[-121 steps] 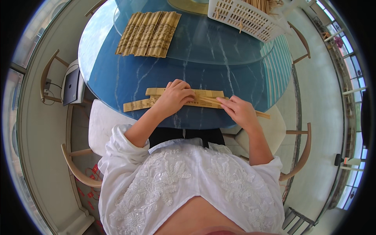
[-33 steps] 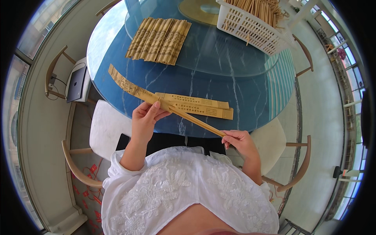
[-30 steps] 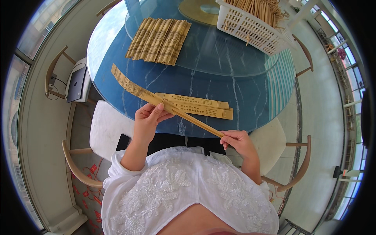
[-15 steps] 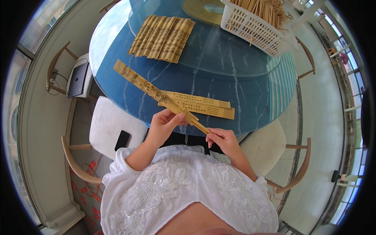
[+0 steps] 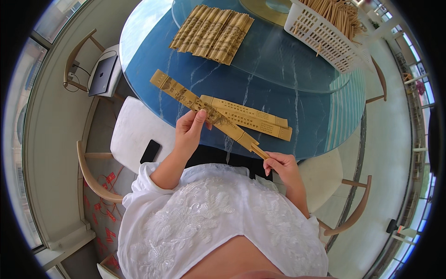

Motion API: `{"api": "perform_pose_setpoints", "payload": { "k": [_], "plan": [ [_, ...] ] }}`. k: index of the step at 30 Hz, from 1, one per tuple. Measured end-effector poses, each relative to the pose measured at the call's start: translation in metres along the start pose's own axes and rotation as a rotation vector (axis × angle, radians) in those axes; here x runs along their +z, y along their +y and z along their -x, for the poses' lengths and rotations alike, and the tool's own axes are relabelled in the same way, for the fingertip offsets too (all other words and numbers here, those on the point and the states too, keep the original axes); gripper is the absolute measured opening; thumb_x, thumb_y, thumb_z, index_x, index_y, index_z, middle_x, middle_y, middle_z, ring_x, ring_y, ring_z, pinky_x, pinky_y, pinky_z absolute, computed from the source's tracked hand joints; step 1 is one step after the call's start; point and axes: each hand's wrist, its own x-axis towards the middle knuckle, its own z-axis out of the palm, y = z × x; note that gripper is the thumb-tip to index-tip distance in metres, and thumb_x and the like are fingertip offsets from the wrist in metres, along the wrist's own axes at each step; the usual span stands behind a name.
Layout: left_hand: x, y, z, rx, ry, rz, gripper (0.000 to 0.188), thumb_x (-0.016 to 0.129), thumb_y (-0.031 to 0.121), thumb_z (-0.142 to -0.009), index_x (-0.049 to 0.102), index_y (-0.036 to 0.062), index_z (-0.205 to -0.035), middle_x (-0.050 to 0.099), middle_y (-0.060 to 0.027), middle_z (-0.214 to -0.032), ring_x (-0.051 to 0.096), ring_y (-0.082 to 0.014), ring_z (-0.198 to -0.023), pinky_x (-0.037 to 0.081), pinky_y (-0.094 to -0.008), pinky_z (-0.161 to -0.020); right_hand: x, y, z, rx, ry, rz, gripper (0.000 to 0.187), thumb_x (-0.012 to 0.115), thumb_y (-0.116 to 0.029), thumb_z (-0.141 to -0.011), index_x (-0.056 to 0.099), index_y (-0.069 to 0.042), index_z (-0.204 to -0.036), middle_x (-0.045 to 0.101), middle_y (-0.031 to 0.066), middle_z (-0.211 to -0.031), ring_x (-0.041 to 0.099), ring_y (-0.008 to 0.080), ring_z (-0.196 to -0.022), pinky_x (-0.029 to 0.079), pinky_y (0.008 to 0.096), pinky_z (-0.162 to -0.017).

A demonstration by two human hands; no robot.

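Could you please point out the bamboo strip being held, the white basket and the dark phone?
bamboo strip (image 5: 186, 96), head view, on its upper half above the hand.
white basket (image 5: 320, 37), head view, on its lattice side wall.
dark phone (image 5: 150, 151), head view, on its back.

Count log, head view. I see two hands: left hand (image 5: 188, 135) and right hand (image 5: 283, 168), both closed on one long bamboo slat (image 5: 204, 110). Flat slats lying on the round blue table (image 5: 325, 116): I count two (image 5: 248, 117), stacked side by side. One bound mat of bamboo slats (image 5: 213, 33) farther back; its strips are too many and too close for me to count. One white basket (image 5: 325, 35), full of thin sticks, uncountable. Chairs: I count three wooden ones. One laptop (image 5: 102, 74). One dark phone (image 5: 150, 151).
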Motion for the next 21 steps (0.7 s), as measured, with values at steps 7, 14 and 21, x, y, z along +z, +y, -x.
{"api": "perform_pose_setpoints", "payload": {
  "k": [7, 14, 21],
  "plan": [
    [0.015, -0.01, 0.007, -0.19, -0.127, 0.033, 0.03, 0.056, 0.025, -0.1, 0.065, -0.0021, -0.09, 0.064, -0.0031, -0.082, 0.057, -0.0103, -0.074, 0.046, -0.0247, -0.068, 0.001, -0.001, -0.008, -0.029, -0.002, 0.067, 0.025, 0.058, -0.001, -0.092, 0.064, 0.009, -0.115, 0.064, 0.0092, -0.078, 0.059, 0.0143, -0.063, 0.05, 0.0261, -0.059],
    [0.02, -0.01, 0.005, -0.209, -0.113, 0.02, 0.033, 0.056, 0.027, -0.1, 0.065, -0.0009, -0.084, 0.063, -0.0025, -0.075, 0.057, -0.0091, -0.071, 0.045, -0.0242, -0.066, 0.002, 0.005, -0.009, -0.06, -0.012, -0.144, 0.034, 0.063, -0.008, -0.091, 0.061, 0.008, -0.121, 0.065, 0.0123, -0.084, 0.061, 0.0166, -0.064, 0.053, 0.0299, -0.061],
    [0.013, -0.008, 0.006, -0.203, -0.173, 0.103, 0.035, 0.054, 0.028, -0.101, 0.065, -0.0008, -0.084, 0.063, -0.0031, -0.077, 0.057, -0.0097, -0.072, 0.045, -0.0254, -0.067, 0.001, 0.01, -0.005, -0.198, -0.127, -0.07, 0.043, 0.072, -0.018, -0.087, 0.062, 0.007, -0.121, 0.068, 0.0159, -0.093, 0.065, 0.0201, -0.071, 0.056, 0.0338, -0.066]
  ]
}}
